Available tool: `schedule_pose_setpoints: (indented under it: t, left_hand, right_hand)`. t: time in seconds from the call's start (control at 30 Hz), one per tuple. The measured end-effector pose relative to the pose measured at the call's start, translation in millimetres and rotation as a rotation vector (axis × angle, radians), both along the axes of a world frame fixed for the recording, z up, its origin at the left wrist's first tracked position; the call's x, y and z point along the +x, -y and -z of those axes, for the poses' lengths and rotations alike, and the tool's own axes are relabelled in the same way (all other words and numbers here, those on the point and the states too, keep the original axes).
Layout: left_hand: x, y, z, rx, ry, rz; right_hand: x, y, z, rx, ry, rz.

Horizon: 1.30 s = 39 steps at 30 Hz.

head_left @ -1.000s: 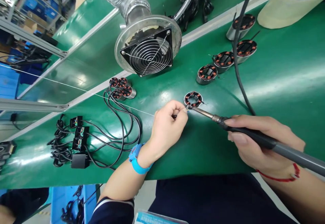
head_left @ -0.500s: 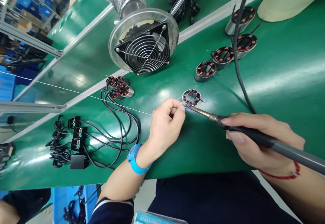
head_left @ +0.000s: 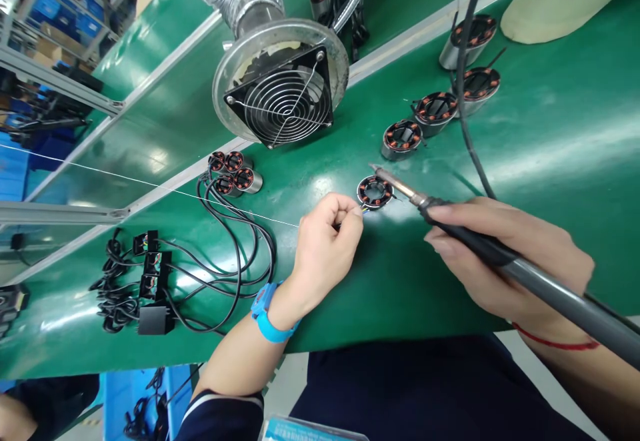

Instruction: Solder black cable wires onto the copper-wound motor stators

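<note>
Left hand: my left hand (head_left: 327,234) is closed in a pinch on the solder wire (head_left: 200,196), its fingertips just beside the stator ring (head_left: 375,192). The wire runs off to the left across the worktop (head_left: 400,281).
Right hand: my right hand (head_left: 505,254) is wrapped around the soldering iron (head_left: 480,244), gripped like a pen. The tip hangs above the far edge of the ring and does not touch it.
Work piece: the stator ring lies flat on the green worktop, between my two hands, near the front edge.
Doing it well: I judge that the tip should come down on one joint only, with the wire end fed to where tip and terminal meet. I should rest the heel of my right hand to steady it.
Hazards: the hot tip is close to my left fingertips, so I should keep the pinch back along the wire.
Edges: the worktop's front edge runs just below my wrists. The extractor fan (head_left: 280,98) stands behind the ring, and the row of other stators (head_left: 403,138) lies to the right of it.
Open room: bare green worktop lies to the right of the ring, crossed only by the iron's cable (head_left: 470,134). The cable bundle (head_left: 200,261) crowds the left.
</note>
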State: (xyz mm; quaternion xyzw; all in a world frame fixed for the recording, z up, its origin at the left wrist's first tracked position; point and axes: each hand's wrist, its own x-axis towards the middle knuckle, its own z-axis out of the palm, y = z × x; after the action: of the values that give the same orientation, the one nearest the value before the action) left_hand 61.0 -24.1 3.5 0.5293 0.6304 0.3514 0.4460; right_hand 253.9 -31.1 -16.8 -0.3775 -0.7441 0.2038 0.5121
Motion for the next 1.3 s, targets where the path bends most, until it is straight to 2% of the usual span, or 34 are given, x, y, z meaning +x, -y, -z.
schedule_pose_setpoints:
  t: [0.17, 0.27, 0.37, 0.4, 0.5, 0.57, 0.7, 0.83, 0.93, 1.07, 1.3]
  left_hand:
    - [-1, -1, 1.4, 0.0, -0.007, 0.0]
    - [-1, -1, 2.9, 0.001, -0.007, -0.004]
    - [-2, -2, 3.5, 0.023, -0.011, -0.013]
    - [-2, -3, 3.5, 0.032, -0.012, -0.016]
    - [-3, -5, 3.2, 0.049, 0.006, -0.027]
    - [-4, -8, 3.6, 0.056, 0.043, -0.035]
    - [-10, -17, 6.7, 0.032, 0.154, -0.066]
    - [-15, -27, 11.1, -0.054, 0.274, -0.064]
    - [-18, -30, 12.2, -0.094, 0.34, -0.036]
    - [-18, -31, 10.2, -0.122, 0.354, -0.002]
    - [-18, -30, 9.8, -0.121, 0.394, -0.017]
  right_hand:
    - [2, -14, -29.4, -0.123, 0.181, -0.023]
    - [2, -32, -33.8, -0.146, 0.281, -0.083]
    - [-3, -53, -19.1, -0.123, 0.383, -0.201]
    - [-5, -60, -11.7, -0.139, 0.406, -0.282]
    - [-12, -76, 7.9, -0.169, 0.351, -0.461]
    - [-16, -82, 13.7, -0.165, 0.355, -0.513]
    - [-15, -83, 8.3, -0.092, 0.479, -0.465]
    - [-13, -75, -0.9, -0.019, 0.636, -0.287]
    - [-13, -69, -0.7, 0.037, 0.708, -0.2]
    - [-13, -62, 1.7, 0.068, 0.562, -0.145]
    - [-10, -57, -11.5, 0.105, 0.338, -0.138]
